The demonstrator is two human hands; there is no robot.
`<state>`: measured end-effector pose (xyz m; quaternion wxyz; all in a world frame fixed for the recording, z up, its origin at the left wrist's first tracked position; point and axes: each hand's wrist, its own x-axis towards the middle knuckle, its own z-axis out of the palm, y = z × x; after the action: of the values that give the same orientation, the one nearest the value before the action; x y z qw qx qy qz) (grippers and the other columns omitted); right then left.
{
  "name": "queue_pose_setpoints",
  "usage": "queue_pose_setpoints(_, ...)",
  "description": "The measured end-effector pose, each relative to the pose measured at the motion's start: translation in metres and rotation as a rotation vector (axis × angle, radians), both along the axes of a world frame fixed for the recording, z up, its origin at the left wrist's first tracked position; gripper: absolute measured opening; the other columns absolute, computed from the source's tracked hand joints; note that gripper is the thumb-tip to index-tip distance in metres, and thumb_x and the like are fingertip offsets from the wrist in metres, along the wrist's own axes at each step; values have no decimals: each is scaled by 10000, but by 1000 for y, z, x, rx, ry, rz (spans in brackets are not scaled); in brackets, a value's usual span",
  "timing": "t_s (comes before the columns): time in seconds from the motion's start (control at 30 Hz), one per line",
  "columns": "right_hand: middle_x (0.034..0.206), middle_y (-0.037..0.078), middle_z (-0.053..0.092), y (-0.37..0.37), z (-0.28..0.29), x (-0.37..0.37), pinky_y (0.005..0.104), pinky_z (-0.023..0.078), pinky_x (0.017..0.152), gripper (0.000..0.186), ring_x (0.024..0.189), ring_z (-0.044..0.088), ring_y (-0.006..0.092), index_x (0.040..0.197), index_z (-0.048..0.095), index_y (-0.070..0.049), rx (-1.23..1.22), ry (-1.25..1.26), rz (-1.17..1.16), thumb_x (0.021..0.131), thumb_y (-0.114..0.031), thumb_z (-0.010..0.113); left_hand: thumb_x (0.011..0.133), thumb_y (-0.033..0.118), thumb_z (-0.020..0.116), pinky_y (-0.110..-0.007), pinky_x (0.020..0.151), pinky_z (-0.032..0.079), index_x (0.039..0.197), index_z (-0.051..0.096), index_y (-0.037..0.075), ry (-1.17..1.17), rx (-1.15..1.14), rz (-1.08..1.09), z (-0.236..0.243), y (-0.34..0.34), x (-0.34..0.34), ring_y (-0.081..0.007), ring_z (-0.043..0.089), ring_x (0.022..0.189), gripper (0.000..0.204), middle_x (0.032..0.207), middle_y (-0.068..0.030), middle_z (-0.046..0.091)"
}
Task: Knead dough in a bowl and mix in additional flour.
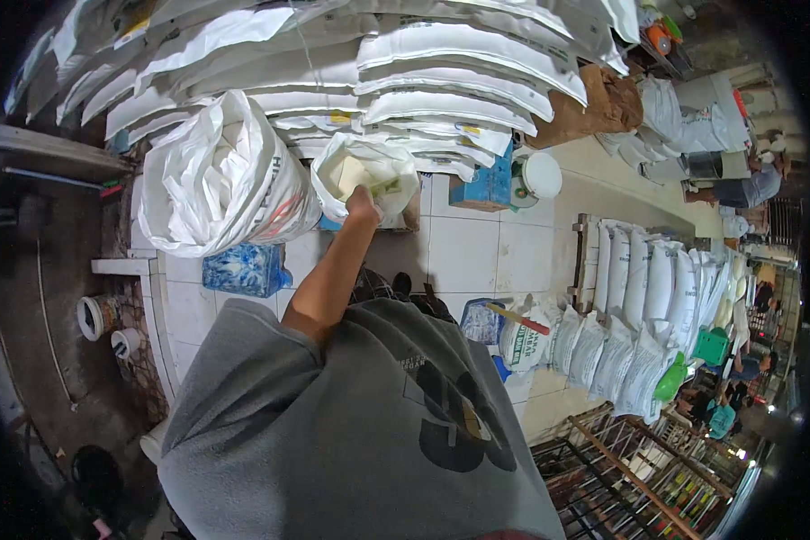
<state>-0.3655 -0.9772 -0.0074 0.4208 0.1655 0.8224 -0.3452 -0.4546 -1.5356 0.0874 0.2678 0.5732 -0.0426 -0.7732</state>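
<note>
My left hand [364, 202] reaches into the open mouth of a white sack [403, 166] in front of the stack. Inside that sack lie a pale cream block-like piece [352, 176] and something greenish [387, 187], both right by my hand. My fingers are mostly hidden, so I cannot see if they grip anything. To the left of the hand stands a bigger white woven sack [283, 184], its top open and crumpled white sheeting [220, 184] inside. My right hand is out of sight.
Full white sacks [459, 54] are piled high ahead. A blue crate [486, 184] and a white-lidded tub [542, 175] stand to their right. A blue-and-white jug [243, 270] lies on the tiles [463, 256]. Rows of upright sacks [639, 270] and a metal rack [621, 477] are at right.
</note>
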Motion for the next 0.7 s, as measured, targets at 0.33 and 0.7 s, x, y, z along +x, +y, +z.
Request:
queue_pose_setpoints(0.33,851,105,580,13,-65,-23,372,442,620,370,768,559,236,997,537,-57,-35,-124,229,797,-365,488,817,223,539,-282,547,475,1005,493,57,-559,-739,-1186,-98,2,241,-176,573,685,255,824,-51,572)
queue_pose_setpoints(0.7,819,9,574,-116,-95,-181,313,448,607,215,752,551,143,934,553,-164,-164,-74,620,825,-324,460,779,176,528,-356,525,476,833,577,-24,-727,-122,-217,-47,326,609,-199,571,649,213,767,-103,587)
